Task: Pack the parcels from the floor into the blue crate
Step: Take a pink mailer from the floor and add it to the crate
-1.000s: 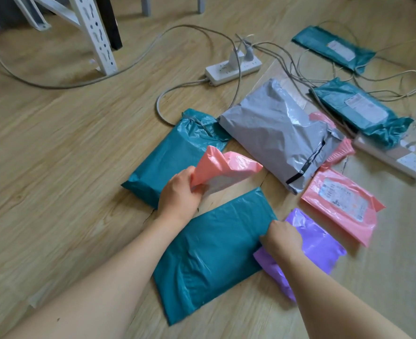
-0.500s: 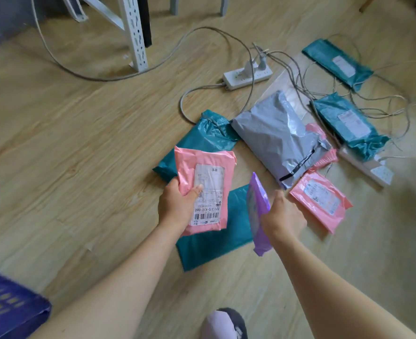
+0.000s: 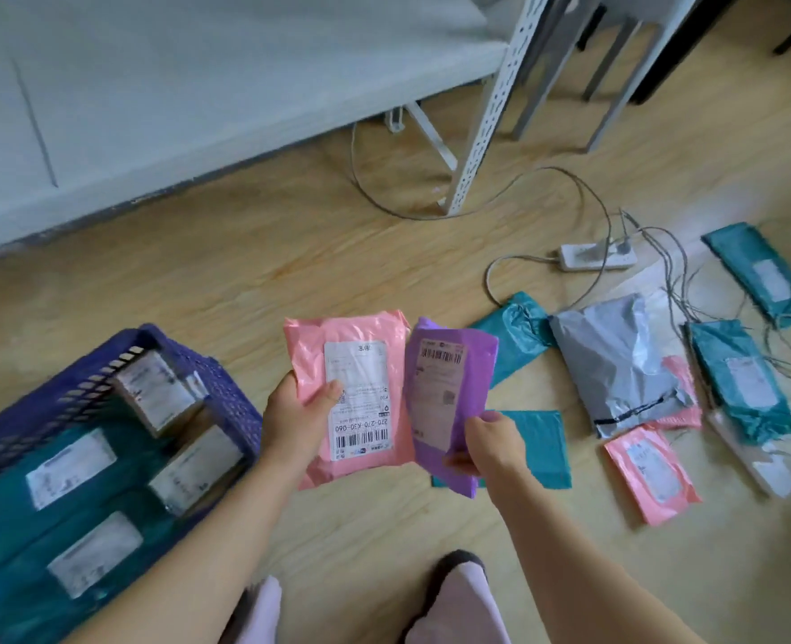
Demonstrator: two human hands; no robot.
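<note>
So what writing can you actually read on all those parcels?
"270-270-K30-060": label of the pink parcel in the left hand.
"K30": same label, right edge.
Purple parcel in the right hand: barcodes only, print blurred.
Labels in the blue crate and on floor parcels: too blurred.

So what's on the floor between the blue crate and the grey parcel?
In the head view, the pink parcel and purple parcel, both held up, plus a teal parcel on the floor.

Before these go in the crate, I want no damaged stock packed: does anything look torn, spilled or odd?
Nothing looks torn or spilled. The pink parcel in the left hand and the purple parcel in the right hand look intact, labels attached.
</note>
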